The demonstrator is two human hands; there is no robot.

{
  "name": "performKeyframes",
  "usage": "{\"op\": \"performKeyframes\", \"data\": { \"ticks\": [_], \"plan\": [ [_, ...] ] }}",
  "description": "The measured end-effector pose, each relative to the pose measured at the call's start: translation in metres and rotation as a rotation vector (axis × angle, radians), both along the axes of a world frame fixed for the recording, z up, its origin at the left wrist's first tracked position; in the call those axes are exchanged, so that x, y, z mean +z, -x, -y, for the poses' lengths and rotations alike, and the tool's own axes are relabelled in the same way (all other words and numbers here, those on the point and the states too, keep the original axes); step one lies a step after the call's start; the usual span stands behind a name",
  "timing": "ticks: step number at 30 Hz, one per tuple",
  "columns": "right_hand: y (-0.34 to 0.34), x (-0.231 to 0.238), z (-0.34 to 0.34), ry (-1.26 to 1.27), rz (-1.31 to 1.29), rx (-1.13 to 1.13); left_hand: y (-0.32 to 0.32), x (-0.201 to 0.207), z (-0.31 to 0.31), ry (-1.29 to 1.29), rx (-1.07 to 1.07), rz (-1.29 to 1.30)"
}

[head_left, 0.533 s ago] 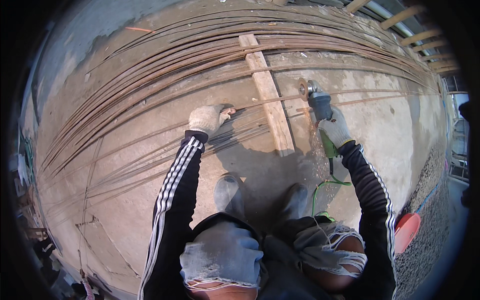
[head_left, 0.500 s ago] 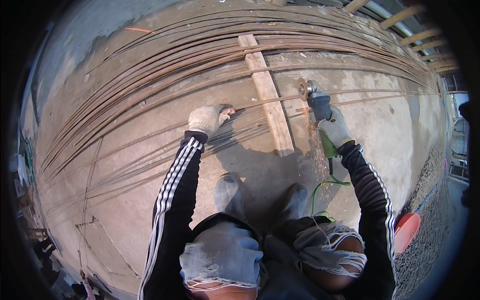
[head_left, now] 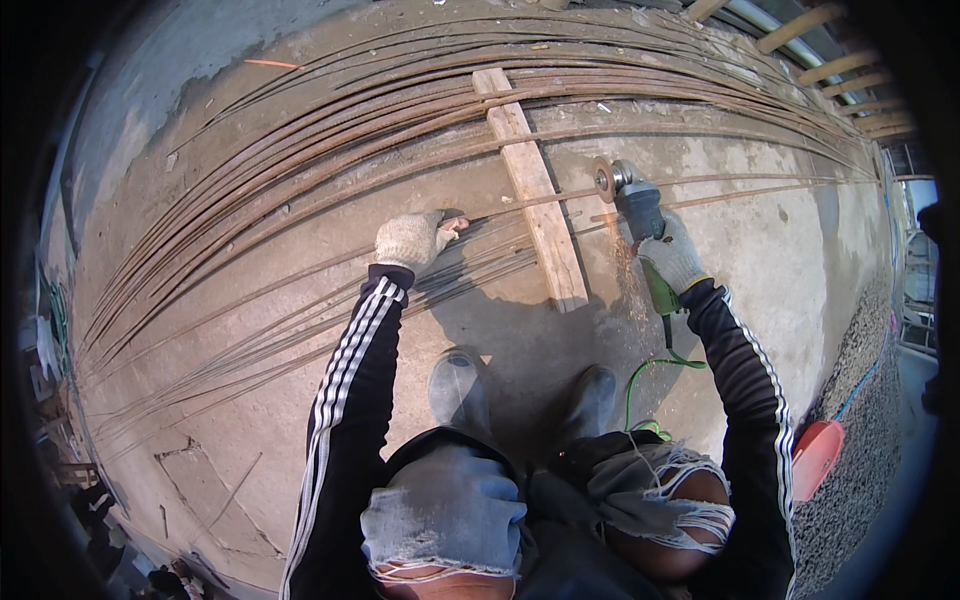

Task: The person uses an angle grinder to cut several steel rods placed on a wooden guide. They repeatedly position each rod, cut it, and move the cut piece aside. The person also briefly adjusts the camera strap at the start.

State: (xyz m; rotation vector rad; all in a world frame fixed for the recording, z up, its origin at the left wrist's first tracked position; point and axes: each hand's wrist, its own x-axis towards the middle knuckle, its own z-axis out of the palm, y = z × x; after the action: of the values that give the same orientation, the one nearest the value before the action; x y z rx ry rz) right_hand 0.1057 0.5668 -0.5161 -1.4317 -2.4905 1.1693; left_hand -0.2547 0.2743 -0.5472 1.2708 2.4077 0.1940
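Note:
My gloved left hand [head_left: 415, 240] is closed around a thin steel rod [head_left: 515, 207], thumb and fingertips bare. The rod runs right across a wooden board [head_left: 540, 205] lying on the floor. My gloved right hand [head_left: 676, 256] grips a green and dark angle grinder [head_left: 640, 208] by its body. Its cutting disc [head_left: 604, 180] meets the rod just right of the board. Orange sparks [head_left: 628, 280] fall from there toward my boots. A green power cord [head_left: 632, 385] trails from the grinder's lower end.
Long rusty steel rods [head_left: 380, 105] lie in a curved bundle beyond my hands, across the board's far end. More thin rods [head_left: 270, 325] lie to the left. My boots [head_left: 458, 390] stand close by. At right are gravel [head_left: 860, 480] and a red scoop-like thing [head_left: 817, 458].
Both hands keep nearly the same place, with the grinder at the rod. The spark stream looks thinner. A thin line across the floor at lower left has shifted out of its earlier place.

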Motion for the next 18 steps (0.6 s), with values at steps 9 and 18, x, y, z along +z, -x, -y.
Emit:
{"op": "performKeyframes", "data": {
  "ticks": [9,18],
  "plan": [
    [0.002,0.015,0.015,-0.074,0.050,0.002,0.002,0.002,-0.003,0.059,0.011,0.030],
    [-0.008,0.009,0.037,-0.130,-0.108,-0.019,0.000,0.009,-0.002,0.048,-0.002,0.032]
  ]
}}
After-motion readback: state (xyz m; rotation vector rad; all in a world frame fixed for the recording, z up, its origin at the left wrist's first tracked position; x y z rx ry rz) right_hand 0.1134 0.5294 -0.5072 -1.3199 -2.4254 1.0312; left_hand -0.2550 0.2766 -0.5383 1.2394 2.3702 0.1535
